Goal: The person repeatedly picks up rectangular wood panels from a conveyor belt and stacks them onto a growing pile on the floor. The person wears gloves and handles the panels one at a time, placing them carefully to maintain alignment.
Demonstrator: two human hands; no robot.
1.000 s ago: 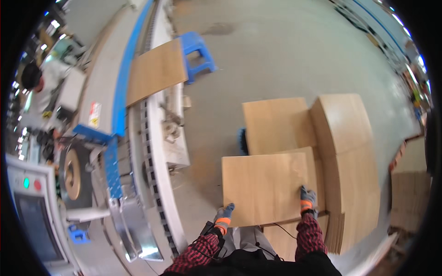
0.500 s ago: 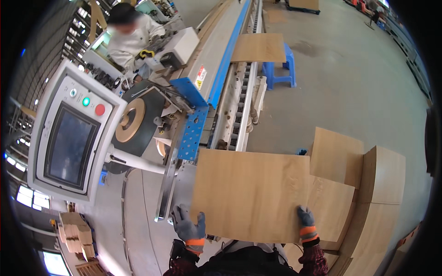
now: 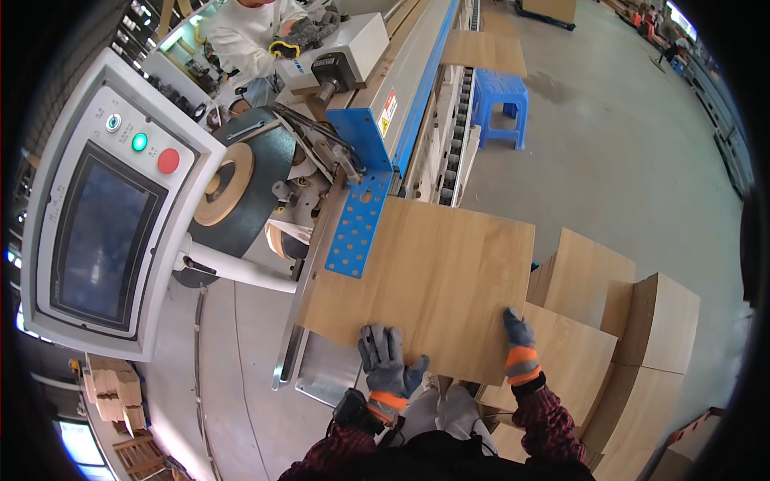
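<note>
A square light-wood board [image 3: 437,280] lies on the machine's bed, its far left part under the blue perforated plate [image 3: 353,240] and its left edge along the metal guide rail [image 3: 290,353]. My left hand [image 3: 389,365], in a grey glove with an orange cuff, lies flat on the board's near edge, fingers stretched and thumb apart. At the board's right edge, my right hand [image 3: 520,335], gloved alike, grips the near right side with its fingers together; the part of the hand under the board is hidden.
Stacked wooden boards [image 3: 589,272] stand on my right. A control panel [image 3: 108,216] on a white arm rises at left, near a round reel [image 3: 228,184]. Farther off are a second board [image 3: 485,52], a blue stool [image 3: 501,104] and a co-worker in white [image 3: 249,36].
The board has moved forward and left, tilted, and gone under the blue plate. My left hand has shifted right onto its near edge; my right hand has moved slightly forward with it.
</note>
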